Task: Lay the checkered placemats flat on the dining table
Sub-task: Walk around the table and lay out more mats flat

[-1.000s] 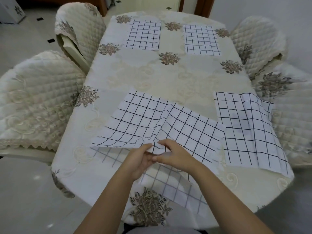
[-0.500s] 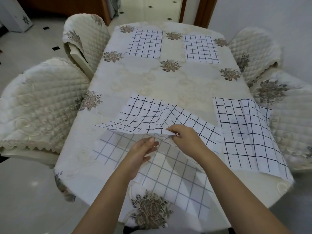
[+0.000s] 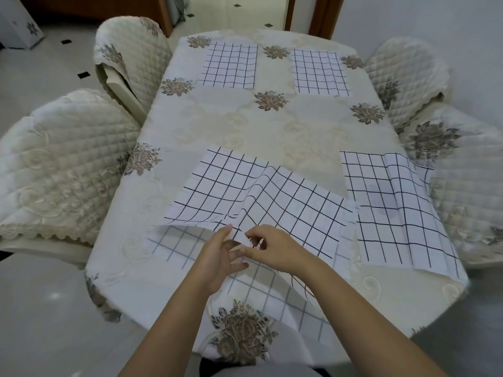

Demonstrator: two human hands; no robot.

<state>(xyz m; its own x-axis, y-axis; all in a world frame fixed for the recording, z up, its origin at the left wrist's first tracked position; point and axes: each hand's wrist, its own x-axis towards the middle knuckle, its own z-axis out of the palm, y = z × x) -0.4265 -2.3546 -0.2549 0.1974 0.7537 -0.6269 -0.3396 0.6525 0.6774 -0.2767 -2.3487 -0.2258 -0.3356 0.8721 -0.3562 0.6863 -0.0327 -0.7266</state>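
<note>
Fingertips of your left hand [image 3: 217, 257] and right hand [image 3: 275, 250] pinch the lifted near edge of the folded placemat [image 3: 261, 202] at the dining table's [image 3: 245, 131] near end, so you seem mid-unfold; next, draw that edge open and smooth it flat.

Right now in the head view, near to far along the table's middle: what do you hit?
Flower pattern at the near table edge → left hand and right hand pinching the folded placemat → bare tablecloth → centre flower pattern → two flat placemats at the far end.
</note>
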